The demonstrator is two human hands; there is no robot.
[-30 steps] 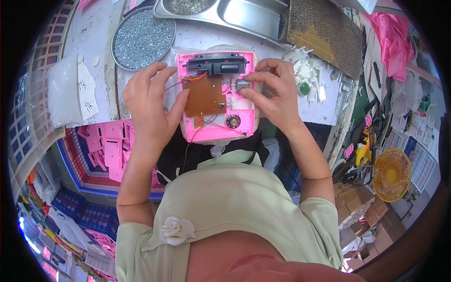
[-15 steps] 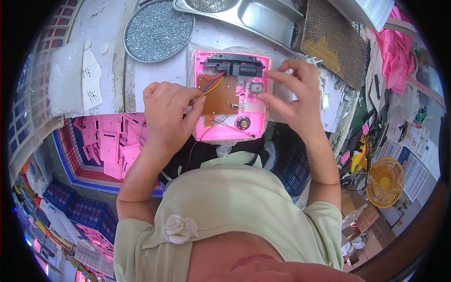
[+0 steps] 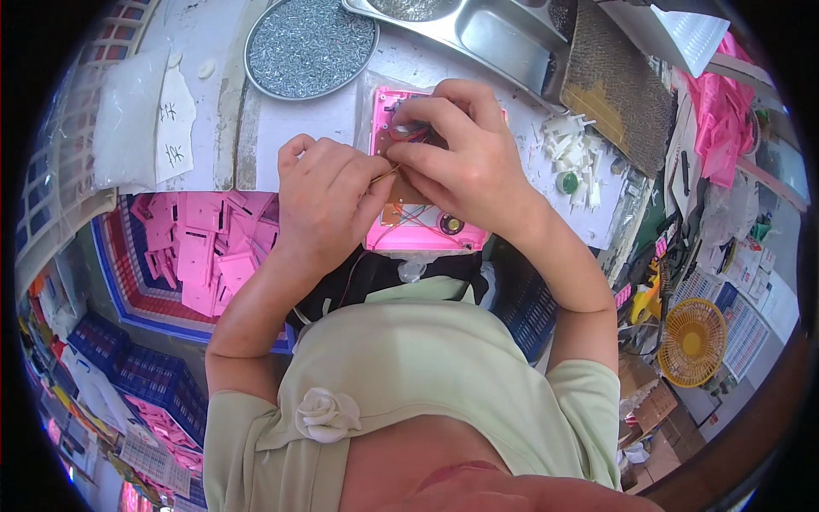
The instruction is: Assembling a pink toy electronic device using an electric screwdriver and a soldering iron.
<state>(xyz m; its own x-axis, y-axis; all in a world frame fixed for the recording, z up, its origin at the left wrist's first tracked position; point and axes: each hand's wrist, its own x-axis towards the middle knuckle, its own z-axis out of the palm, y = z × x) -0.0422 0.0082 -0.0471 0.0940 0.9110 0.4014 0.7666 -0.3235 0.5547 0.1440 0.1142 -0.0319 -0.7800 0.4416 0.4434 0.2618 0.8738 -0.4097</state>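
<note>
A pink plastic casing (image 3: pixel 426 241) lies on the bench in front of me, with a brown circuit board (image 3: pixel 409 191) and a small round black part (image 3: pixel 450 224) inside. Thin wires (image 3: pixel 386 175) run up from the casing. My left hand (image 3: pixel 326 200) pinches them at the casing's left side, fingers closed. My right hand (image 3: pixel 469 162) reaches over the upper part of the casing and hides most of it. Its thumb and forefinger come together close to the left fingertips, by the wires. Dark and red wires show under its curled fingers.
Beyond the casing stand a round metal dish (image 3: pixel 311 47) full of small screws and a steel divided tray (image 3: pixel 503 43). White plastic parts (image 3: pixel 573 154) are heaped at right, near a brown textured board (image 3: pixel 616 90). Lower left, a blue-and-red basket (image 3: pixel 153 309) holds pink pieces.
My right hand has moved left from the casing's right side, over its upper part, to the wires. My left hand stays pinched on them. The view has shifted slightly.
</note>
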